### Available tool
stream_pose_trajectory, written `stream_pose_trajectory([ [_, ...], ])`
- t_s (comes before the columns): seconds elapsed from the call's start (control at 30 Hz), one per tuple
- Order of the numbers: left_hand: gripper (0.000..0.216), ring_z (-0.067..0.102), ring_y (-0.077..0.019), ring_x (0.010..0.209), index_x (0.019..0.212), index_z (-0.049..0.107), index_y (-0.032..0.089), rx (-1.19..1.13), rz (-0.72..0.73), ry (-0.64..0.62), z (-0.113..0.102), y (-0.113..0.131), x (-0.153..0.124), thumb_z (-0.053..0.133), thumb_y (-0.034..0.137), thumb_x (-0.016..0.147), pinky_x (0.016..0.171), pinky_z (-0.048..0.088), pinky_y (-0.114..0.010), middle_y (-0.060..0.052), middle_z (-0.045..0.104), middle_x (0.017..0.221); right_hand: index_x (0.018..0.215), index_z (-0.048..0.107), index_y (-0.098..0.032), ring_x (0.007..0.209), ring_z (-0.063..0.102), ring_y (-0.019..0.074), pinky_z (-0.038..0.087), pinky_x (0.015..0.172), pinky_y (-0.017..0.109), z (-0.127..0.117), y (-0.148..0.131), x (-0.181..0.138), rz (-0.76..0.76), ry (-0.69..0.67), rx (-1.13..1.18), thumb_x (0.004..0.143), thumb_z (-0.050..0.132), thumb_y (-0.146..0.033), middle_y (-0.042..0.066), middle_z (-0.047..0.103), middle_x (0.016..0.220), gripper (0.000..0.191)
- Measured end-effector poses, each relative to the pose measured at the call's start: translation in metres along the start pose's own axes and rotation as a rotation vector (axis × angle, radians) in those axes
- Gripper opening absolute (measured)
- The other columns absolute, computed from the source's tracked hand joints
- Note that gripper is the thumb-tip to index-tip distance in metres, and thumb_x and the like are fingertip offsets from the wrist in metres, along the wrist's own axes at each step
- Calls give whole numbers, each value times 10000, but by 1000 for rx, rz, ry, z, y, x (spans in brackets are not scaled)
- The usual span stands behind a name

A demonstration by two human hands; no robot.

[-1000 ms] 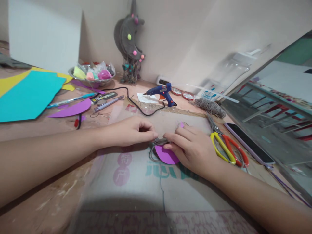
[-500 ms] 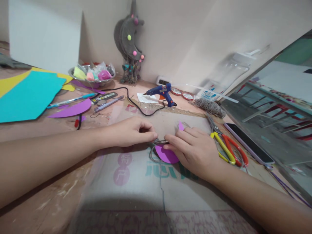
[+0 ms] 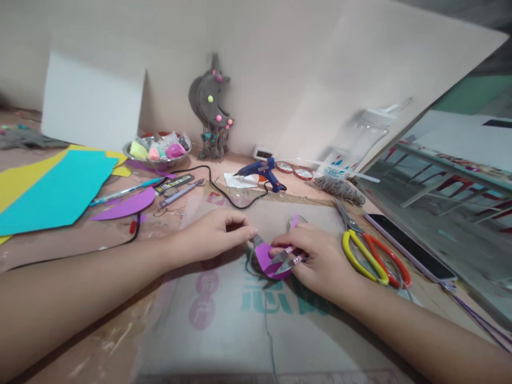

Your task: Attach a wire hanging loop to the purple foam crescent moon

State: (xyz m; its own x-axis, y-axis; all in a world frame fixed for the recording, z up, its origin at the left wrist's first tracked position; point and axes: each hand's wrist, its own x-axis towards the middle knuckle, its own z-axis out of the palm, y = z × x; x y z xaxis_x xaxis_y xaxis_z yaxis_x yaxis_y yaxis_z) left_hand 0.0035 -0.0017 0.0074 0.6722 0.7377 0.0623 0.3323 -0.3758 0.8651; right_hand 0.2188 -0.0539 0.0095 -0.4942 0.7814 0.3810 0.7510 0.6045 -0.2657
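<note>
Near the tabletop's middle, the left hand (image 3: 216, 237) is pinching the purple foam half-circle (image 3: 264, 257). The right hand (image 3: 320, 256) is gripping small metal thread snips (image 3: 285, 260) over it, beside yellow-and-red scissors (image 3: 370, 253).

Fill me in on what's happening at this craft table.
A person is working with both hands on a small purple foam piece lying on a sheet of cardboard. The left hand pinches it at its upper edge, while the right hand holds small metal snips against it. Yellow and red scissors lie just right of that hand, beside a phone. A blue glue gun rests farther back, with teal foam sheets to the left.
</note>
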Motion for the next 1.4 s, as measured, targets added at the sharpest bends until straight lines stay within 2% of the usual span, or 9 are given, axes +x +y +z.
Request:
stream_pose_trajectory([
  [0.17, 308, 510, -107, 612, 758, 605, 148, 5, 19, 22, -1, -1, 0, 442, 385, 870, 556, 383, -209, 8, 581, 676, 789, 663, -198, 606, 547, 127, 377, 625, 261, 5, 0, -2, 52, -30, 32, 805, 558, -177, 6, 670, 684, 108],
  [0.33, 236, 561, -136, 724, 777, 620, 160, 51, 51, -13, 0, -4, 1, 530, 372, 825, 657, 416, -229, 2, 635, 757, 785, 663, -201, 587, 546, 119, 373, 615, 255, 8, 4, -3, 83, -27, 42, 837, 544, -226, 5, 668, 679, 132],
  [0.57, 256, 510, -119, 699, 743, 572, 148, 91, 53, -49, 0, -3, 1, 456, 337, 869, 640, 384, -217, 17, 564, 715, 794, 662, -207, 646, 562, 122, 378, 645, 246, 9, 7, -2, 107, -31, 78, 752, 565, -90, -9, 665, 708, 157],
  [0.7, 328, 505, -111, 672, 719, 549, 143, 24, 52, -38, -1, -2, 1, 390, 363, 903, 632, 385, -213, 14, 547, 685, 777, 657, -193, 645, 551, 122, 381, 666, 252, 9, 9, -1, 67, 0, 102, 767, 565, -100, -3, 657, 688, 131],
  [0.83, 292, 526, -120, 665, 764, 579, 140, -24, 2, -20, -1, -3, 2, 452, 380, 872, 614, 393, -219, -4, 590, 705, 775, 656, -195, 645, 540, 128, 376, 664, 258, 11, 9, 0, 16, -1, 99, 800, 553, -142, 2, 657, 678, 119],
  [1.03, 258, 498, -113, 609, 715, 562, 150, -5, -55, -29, -1, -2, 2, 475, 354, 847, 575, 373, -220, 11, 559, 653, 778, 656, -196, 640, 535, 134, 368, 630, 250, 11, 8, -1, 4, -35, 92, 790, 542, -120, 7, 653, 668, 138],
  [1.23, 252, 490, -110, 621, 676, 534, 149, 6, -26, -45, -1, 1, 1, 457, 315, 848, 589, 375, -216, 18, 539, 649, 772, 647, -192, 633, 539, 128, 377, 624, 244, 11, 8, 2, 1, -48, 106, 793, 546, -130, 5, 647, 665, 121],
  [1.4, 202, 481, -114, 635, 717, 556, 149, 36, 5, -49, -1, -1, 0, 462, 286, 832, 575, 366, -209, 23, 509, 648, 775, 632, -200, 647, 537, 131, 377, 645, 253, 11, 7, 1, 15, -67, 92, 774, 547, -90, -6, 637, 670, 139],
])
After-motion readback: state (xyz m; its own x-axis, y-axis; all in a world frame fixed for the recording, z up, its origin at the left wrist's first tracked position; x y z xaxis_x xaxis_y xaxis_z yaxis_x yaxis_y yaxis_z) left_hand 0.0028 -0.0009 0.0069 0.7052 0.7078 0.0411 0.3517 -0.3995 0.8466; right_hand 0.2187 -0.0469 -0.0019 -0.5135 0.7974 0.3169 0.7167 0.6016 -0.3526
